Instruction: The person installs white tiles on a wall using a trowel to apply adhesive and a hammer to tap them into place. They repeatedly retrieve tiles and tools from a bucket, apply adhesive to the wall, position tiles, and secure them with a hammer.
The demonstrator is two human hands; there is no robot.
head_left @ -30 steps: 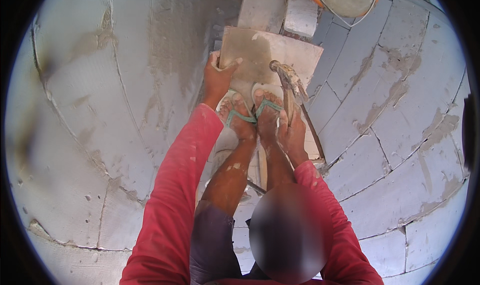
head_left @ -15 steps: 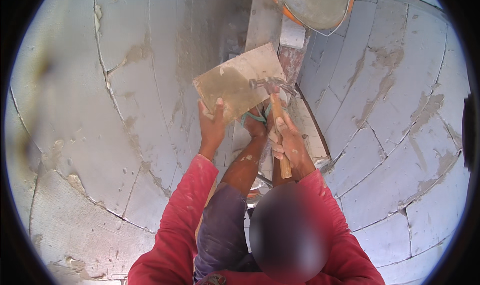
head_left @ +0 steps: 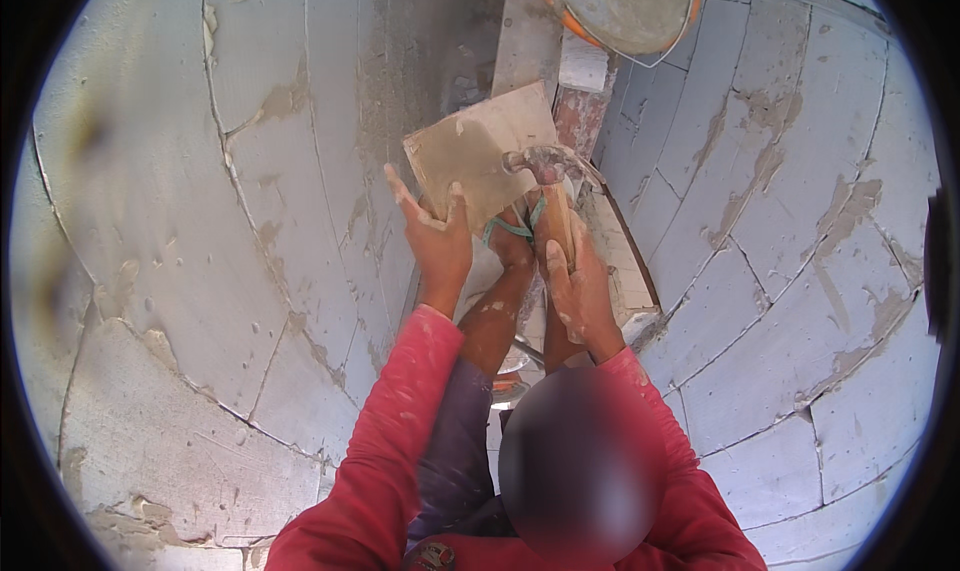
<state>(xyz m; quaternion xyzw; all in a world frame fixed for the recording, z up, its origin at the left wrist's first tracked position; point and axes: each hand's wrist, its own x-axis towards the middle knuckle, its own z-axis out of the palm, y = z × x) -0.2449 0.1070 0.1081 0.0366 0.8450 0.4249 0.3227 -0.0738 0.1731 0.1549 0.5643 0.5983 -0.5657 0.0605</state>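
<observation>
A flat rectangular slab (head_left: pixel 478 156), pale beige with a grey patch, is tilted in front of my legs. My left hand (head_left: pixel 440 246) has its lower left corner between the thumb on the face and the fingers at the left edge. My right hand (head_left: pixel 580 293) is wrapped round the wooden handle of a claw hammer (head_left: pixel 548 166). The hammer's metal head overlaps the slab's right side in view; whether it touches cannot be made out. Most of the lower handle is hidden by my hand.
Grey-white block walls (head_left: pixel 770 221) with mortar smears rise on both sides. At the top is an orange-rimmed bucket (head_left: pixel 625 6) with a wire handle and grey contents. A long plank (head_left: pixel 525 36) lies beyond the slab. My feet wear green-strapped sandals (head_left: pixel 515 228).
My left hand has shifted right and its fingers have spread more around the slab's corner. The slab has moved slightly right. My right hand has changed its hold on the hammer's handle.
</observation>
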